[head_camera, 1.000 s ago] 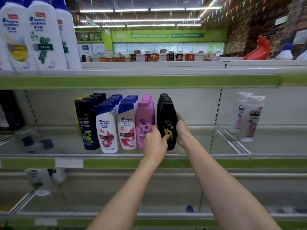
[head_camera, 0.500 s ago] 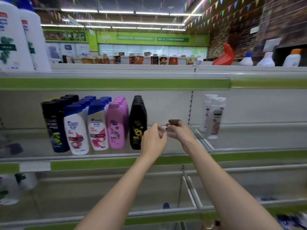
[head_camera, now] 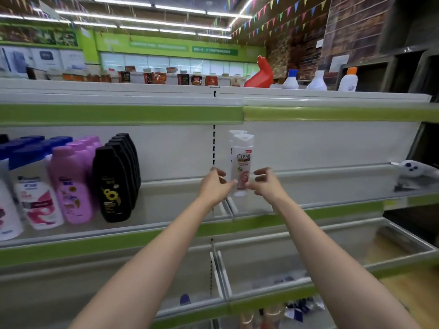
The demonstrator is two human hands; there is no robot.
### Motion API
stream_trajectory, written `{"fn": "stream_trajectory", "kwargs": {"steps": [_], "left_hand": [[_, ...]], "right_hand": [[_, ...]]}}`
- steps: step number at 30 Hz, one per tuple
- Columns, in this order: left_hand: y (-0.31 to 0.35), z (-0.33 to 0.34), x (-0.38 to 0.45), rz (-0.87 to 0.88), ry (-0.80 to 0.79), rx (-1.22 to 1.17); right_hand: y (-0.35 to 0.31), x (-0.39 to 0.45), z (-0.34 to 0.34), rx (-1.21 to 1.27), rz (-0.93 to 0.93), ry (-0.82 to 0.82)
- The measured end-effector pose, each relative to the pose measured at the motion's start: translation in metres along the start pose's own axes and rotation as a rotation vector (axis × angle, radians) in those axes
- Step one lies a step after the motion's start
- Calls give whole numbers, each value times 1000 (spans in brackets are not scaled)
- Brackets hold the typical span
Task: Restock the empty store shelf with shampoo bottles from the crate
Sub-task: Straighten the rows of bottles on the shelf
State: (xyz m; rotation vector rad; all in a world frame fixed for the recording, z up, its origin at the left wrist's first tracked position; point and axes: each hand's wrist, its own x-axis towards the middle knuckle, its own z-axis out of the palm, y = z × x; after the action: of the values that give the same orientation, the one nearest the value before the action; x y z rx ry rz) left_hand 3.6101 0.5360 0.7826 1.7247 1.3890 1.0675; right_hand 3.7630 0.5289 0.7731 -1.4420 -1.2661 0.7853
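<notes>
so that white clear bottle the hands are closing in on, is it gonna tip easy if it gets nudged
Probably yes: the white CLEAR bottle is tall and narrow, so a sideways nudge could topple it. A second white bottle directly behind may stop a backward fall. Its smooth plastic looks rigid but perhaps slick, so the left hand and right hand coming from both sides seems sensible.

CLEAR bottle [head_camera: 242,162] on shelf [head_camera: 308,210], between left hand [head_camera: 215,186] and right hand [head_camera: 267,184]; black bottles [head_camera: 114,184] well left.
</notes>
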Motion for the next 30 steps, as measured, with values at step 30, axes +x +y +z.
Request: {"fn": "stream_trajectory", "kwargs": {"steps": [30], "left_hand": [[-12,-9,92,96,-190,-29]], "right_hand": [[5,95,19,-23,-126,-709]]}}
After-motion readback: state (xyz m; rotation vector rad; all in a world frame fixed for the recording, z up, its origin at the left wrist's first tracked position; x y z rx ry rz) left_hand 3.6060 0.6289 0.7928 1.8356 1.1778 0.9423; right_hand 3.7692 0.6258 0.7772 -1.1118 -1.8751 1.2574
